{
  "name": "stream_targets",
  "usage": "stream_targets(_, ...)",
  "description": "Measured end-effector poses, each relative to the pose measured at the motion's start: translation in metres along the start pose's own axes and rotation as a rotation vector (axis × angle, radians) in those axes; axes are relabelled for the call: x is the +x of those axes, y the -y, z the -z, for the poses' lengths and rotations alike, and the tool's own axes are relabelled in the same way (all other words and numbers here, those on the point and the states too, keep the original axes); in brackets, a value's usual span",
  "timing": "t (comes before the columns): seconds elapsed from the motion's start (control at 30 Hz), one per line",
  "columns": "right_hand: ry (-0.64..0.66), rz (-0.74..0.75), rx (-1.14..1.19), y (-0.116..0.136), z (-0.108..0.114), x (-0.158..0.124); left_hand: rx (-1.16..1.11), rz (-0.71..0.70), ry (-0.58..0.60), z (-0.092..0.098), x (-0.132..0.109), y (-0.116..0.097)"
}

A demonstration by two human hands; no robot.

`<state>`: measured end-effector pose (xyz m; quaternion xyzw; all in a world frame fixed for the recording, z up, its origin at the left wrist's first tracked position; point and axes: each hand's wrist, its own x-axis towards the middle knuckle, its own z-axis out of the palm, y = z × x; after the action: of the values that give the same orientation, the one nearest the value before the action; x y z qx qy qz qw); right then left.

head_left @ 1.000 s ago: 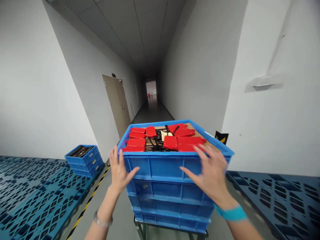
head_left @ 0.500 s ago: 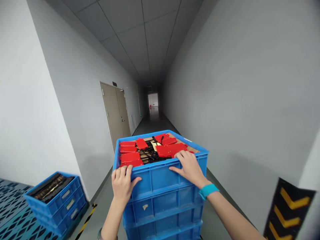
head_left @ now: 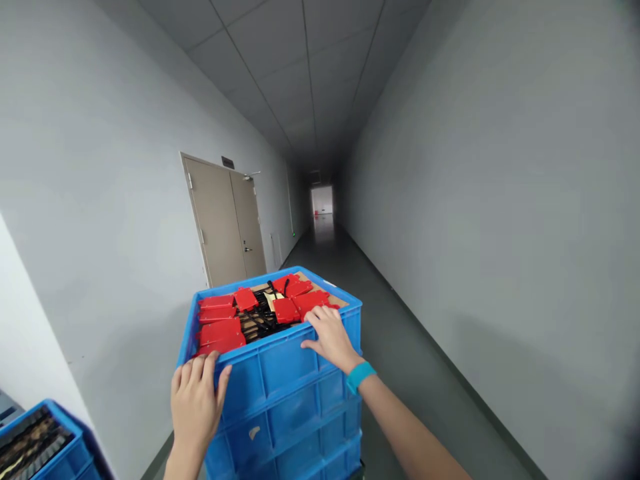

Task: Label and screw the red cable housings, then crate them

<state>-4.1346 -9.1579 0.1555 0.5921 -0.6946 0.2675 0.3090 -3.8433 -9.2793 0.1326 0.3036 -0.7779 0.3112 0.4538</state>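
In the head view a stack of blue plastic crates stands in front of me. The top crate holds flat red plastic parts and black rods or cables; a yellowish slip of paper lies among them. My left hand curls its fingers over the near rim at the left corner, thumb against the outer wall. Further right, my right hand, with a teal band at the wrist, grips the same rim near the right corner. Its fingertips reach beside a red part. What carries the stack is mostly hidden.
A corridor runs ahead to a bright far end. Beige double doors are in the left wall; a plain wall lines the right. At lower left sits another blue crate with dark contents.
The stack and both hands have shifted left and turned slightly in view. The doors appear larger, the lower-left crate has slid toward the frame's edge, and the chevron sign has left view.
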Motion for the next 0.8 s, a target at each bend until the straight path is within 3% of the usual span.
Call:
stream_targets(0.17,0.002,0.064,0.108,-0.112,-0.102,0.098,0.098,0.047,0.036,-0.124,0.067,-0.038)
stream_targets(0.3,-0.007,0.119,0.185,-0.195,-0.186,0.172,0.144,0.188,0.048,-0.216,0.119,-0.074)
stream_targets(0.43,0.002,0.184,0.263,-0.272,-0.265,0.249,0.101,0.234,0.008,-0.316,0.197,-0.123)
stream_targets(0.53,0.029,0.232,0.31,-0.328,-0.319,0.303,-0.068,0.13,0.029,-0.409,0.276,-0.174)
stream_targets(0.63,0.052,0.291,0.354,-0.384,-0.373,0.351,-0.084,0.112,0.193,-0.515,0.347,-0.226)
stream_targets(0.73,0.055,0.361,0.403,-0.438,-0.429,0.397,0.037,0.229,0.368,-0.614,0.393,-0.263)
stream_targets(0.8,0.05,0.409,0.44,-0.472,-0.468,0.429,0.136,0.262,0.391,-0.672,0.413,-0.276)
